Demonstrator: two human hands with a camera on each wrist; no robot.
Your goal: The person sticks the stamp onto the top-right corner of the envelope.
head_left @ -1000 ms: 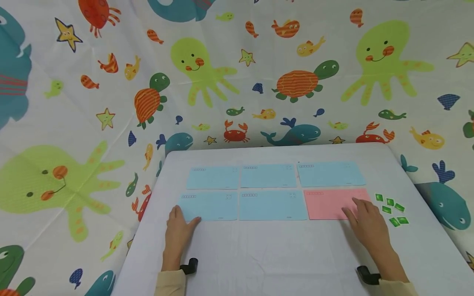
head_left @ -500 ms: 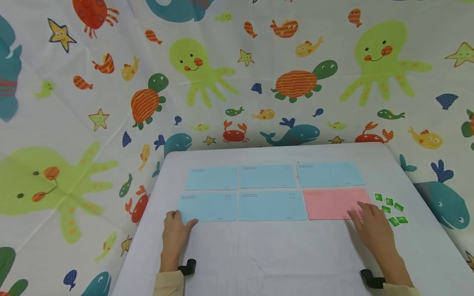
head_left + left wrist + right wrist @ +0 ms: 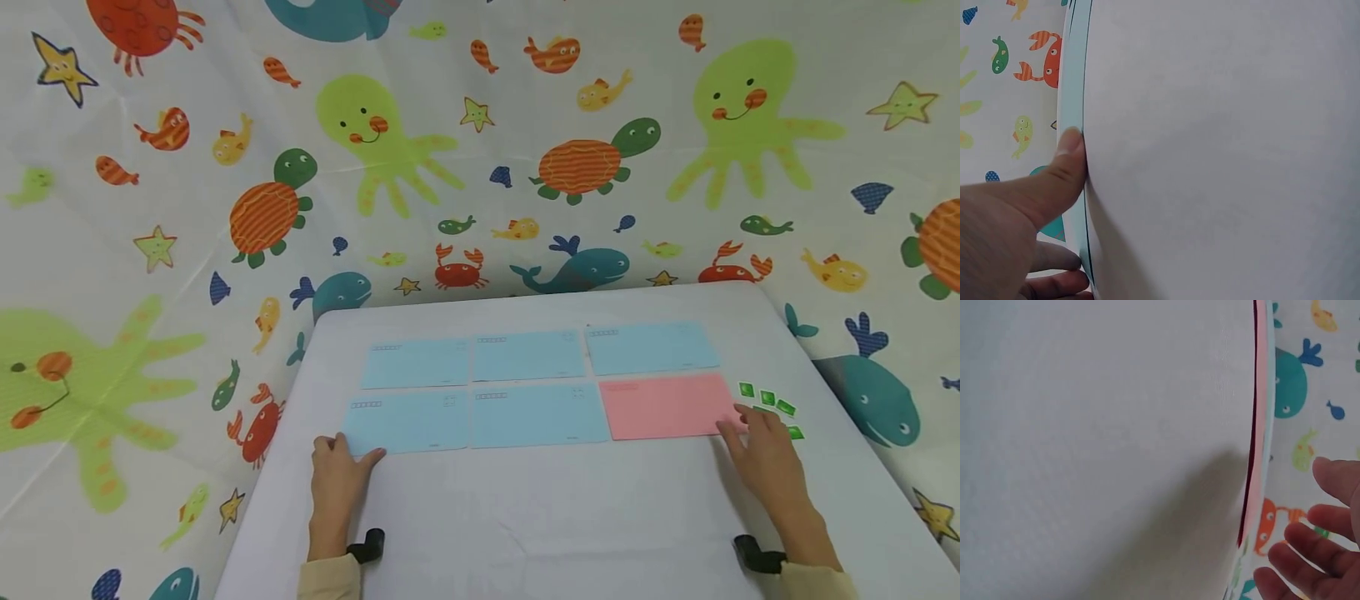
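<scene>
Several light blue envelopes and one pink envelope (image 3: 663,407) lie flat in two rows on the white table. My left hand (image 3: 337,482) is at the left end of the near-left blue envelope (image 3: 405,423), fingers by its side edge. In the left wrist view the thumb (image 3: 1069,156) overlaps a blue strip along the envelope's edge. Over the right end of the pink envelope is my right hand (image 3: 768,462), fingers loosely bent. The right wrist view shows its fingers (image 3: 1316,547) spread with nothing between them.
Several small green stamp-like pieces (image 3: 768,398) lie right of the pink envelope, some hidden behind the right hand. A sea-animal cloth (image 3: 480,150) hangs behind and beside the white table (image 3: 525,525). Each wrist carries a small black camera mount.
My right hand has shifted right to the pink envelope's end and now covers some green pieces. My left hand has eased slightly toward me. The head view has turned right.
</scene>
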